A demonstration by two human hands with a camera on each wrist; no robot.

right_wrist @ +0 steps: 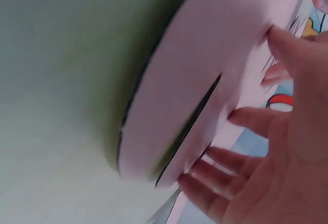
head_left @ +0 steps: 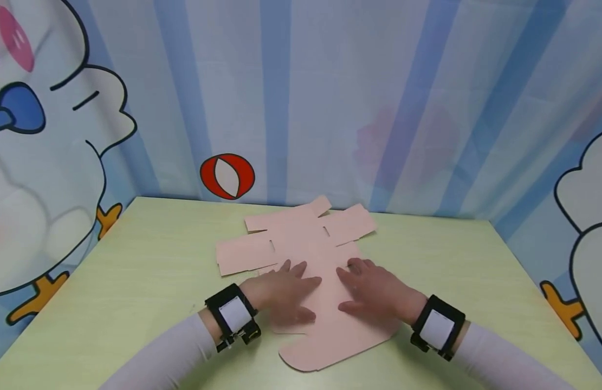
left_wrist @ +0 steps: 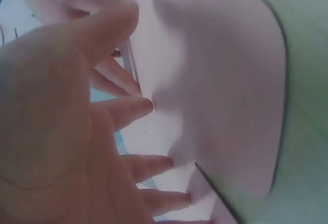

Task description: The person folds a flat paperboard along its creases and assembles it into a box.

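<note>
A flat pink cardboard cutout [head_left: 330,346] lies on the table, with a rounded end toward the person and several flaps at its far end. My left hand [head_left: 288,295] rests on its left half, fingers spread. On the right half lies my right hand [head_left: 376,290], its fingers fanned out and pointing toward the other hand. In the left wrist view, the fingertips [left_wrist: 146,105] touch the pink sheet [left_wrist: 236,80]. A dark slit runs through the pink card [right_wrist: 154,116] beside the right fingers in the right wrist view.
The pale yellow-green table [head_left: 149,254] reaches back to a blue striped curtain [head_left: 315,108] printed with cartoon figures and a red ball [head_left: 210,176]. Pink flaps [head_left: 244,253] spread left and right near the table's back edge. Each wrist wears a black camera strap [head_left: 437,327].
</note>
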